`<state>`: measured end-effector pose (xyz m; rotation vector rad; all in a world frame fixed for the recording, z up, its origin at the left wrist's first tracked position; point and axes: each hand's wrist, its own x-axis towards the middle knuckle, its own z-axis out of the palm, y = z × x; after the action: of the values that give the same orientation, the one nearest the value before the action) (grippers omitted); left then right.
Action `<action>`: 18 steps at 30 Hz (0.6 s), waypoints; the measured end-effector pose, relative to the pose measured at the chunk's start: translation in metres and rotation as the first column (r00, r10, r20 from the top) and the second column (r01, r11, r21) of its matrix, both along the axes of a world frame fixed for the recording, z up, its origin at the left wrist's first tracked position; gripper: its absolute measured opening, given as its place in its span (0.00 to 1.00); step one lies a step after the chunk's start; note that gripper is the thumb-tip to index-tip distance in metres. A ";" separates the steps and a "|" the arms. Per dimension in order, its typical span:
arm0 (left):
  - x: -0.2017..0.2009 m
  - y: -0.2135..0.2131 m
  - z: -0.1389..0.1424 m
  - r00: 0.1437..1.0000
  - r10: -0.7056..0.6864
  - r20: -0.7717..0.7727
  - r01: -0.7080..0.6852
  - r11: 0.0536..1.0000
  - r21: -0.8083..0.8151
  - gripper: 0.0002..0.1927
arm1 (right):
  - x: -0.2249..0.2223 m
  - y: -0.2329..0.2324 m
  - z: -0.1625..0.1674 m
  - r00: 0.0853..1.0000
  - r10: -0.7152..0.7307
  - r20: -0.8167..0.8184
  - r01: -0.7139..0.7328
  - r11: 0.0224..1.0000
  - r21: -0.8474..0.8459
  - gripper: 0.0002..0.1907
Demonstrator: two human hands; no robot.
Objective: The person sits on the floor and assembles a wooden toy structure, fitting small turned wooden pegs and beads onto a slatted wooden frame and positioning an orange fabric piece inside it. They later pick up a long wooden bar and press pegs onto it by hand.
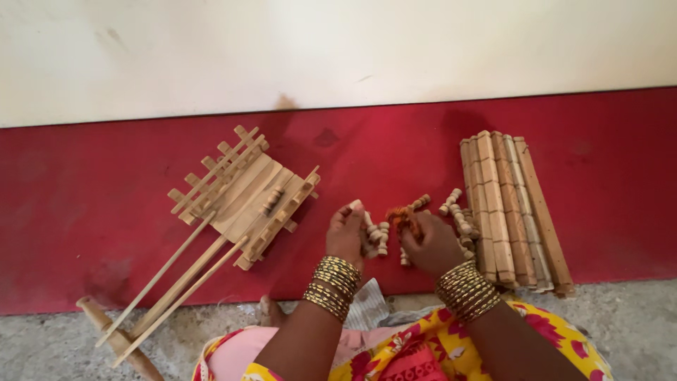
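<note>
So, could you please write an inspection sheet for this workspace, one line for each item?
Surface: red mat lying on a grey rough floor.
Job's things: small wooden spools scattered on the mat between and around the hands; an orange thread bundle at the right hand.
Clutter: wooden toy cart frame with long shafts on the left; stack of notched wooden slats on the right.
Hands: left hand holds spools; right hand touches the orange bundle; both wrists wear gold bangles.
Cables: nothing seen.
Surroundings: pale wall behind the mat; yellow flowered clothing at the bottom edge.
</note>
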<state>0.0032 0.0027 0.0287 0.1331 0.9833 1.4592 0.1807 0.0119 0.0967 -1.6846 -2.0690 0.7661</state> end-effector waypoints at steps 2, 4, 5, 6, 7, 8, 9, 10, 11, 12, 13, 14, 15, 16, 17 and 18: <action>0.006 0.000 0.000 0.999 -0.008 0.035 0.006 0.998 0.056 0.13 | -0.005 -0.006 0.000 0.959 -0.030 -0.281 0.034 0.999 0.008 0.18; 0.013 -0.001 -0.001 0.999 -0.021 0.048 0.019 0.998 0.053 0.12 | -0.015 -0.015 -0.005 0.937 0.108 -0.332 -0.040 0.978 0.205 0.20; 0.016 -0.003 -0.002 0.999 -0.033 0.042 0.032 0.999 0.023 0.13 | -0.024 -0.023 -0.010 0.945 0.239 -0.221 -0.141 0.912 0.386 0.20; 0.019 -0.005 -0.004 0.998 -0.045 0.036 0.045 0.999 -0.008 0.15 | -0.031 -0.028 -0.014 0.934 0.346 -0.087 -0.248 0.804 0.541 0.19; 0.019 -0.006 -0.005 0.995 -0.048 0.091 0.047 0.999 0.015 0.16 | -0.033 -0.035 -0.017 0.935 0.341 -0.094 -0.254 0.833 0.493 0.21; 0.019 -0.008 -0.007 0.988 -0.053 0.145 0.048 0.998 0.038 0.17 | -0.036 -0.039 -0.021 0.937 0.334 -0.101 -0.259 0.858 0.443 0.23; 0.019 -0.008 -0.009 0.978 -0.058 0.199 0.047 0.997 0.061 0.19 | -0.036 -0.039 -0.023 0.939 0.327 -0.106 -0.263 0.882 0.391 0.25; 0.020 -0.008 -0.012 0.978 -0.086 0.191 0.072 0.994 0.080 0.18 | -0.034 -0.039 -0.024 0.938 0.323 -0.124 -0.259 0.893 0.368 0.23; 0.021 -0.007 -0.015 0.977 -0.114 0.181 0.097 0.990 0.098 0.18 | -0.032 -0.035 -0.024 0.937 0.319 -0.141 -0.255 0.903 0.344 0.20; 0.022 -0.006 -0.018 0.975 -0.141 0.170 0.122 0.986 0.117 0.18 | -0.029 -0.030 -0.023 0.936 0.314 -0.159 -0.251 0.913 0.321 0.18; 0.026 -0.004 -0.020 0.985 -0.130 0.112 0.119 0.988 0.099 0.16 | -0.027 -0.027 -0.023 0.942 0.296 -0.160 -0.244 0.928 0.281 0.17; 0.030 -0.002 -0.022 0.991 -0.120 0.053 0.116 0.990 0.081 0.15 | -0.024 -0.023 -0.021 0.947 0.278 -0.160 -0.235 0.941 0.242 0.15; 0.032 0.000 -0.024 0.994 -0.113 -0.006 0.113 0.991 0.064 0.13 | -0.023 -0.021 -0.019 0.953 0.257 -0.158 -0.224 0.954 0.201 0.14; 0.033 0.001 -0.024 0.994 -0.074 -0.076 0.079 0.995 0.066 0.13 | -0.023 -0.019 -0.016 0.944 0.281 -0.172 -0.244 0.948 0.205 0.14; 0.033 0.002 -0.024 0.989 -0.035 -0.144 0.046 0.996 0.071 0.13 | -0.024 -0.018 -0.014 0.935 0.303 -0.185 -0.264 0.942 0.209 0.14; 0.032 0.002 -0.022 0.977 0.005 -0.211 0.011 0.997 0.078 0.13 | -0.026 -0.018 -0.011 0.924 0.326 -0.198 -0.284 0.935 0.212 0.14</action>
<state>0.0352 0.0044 0.0062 0.3533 1.0959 1.5033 0.1547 -0.0057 0.0854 -1.1313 -2.1851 0.7980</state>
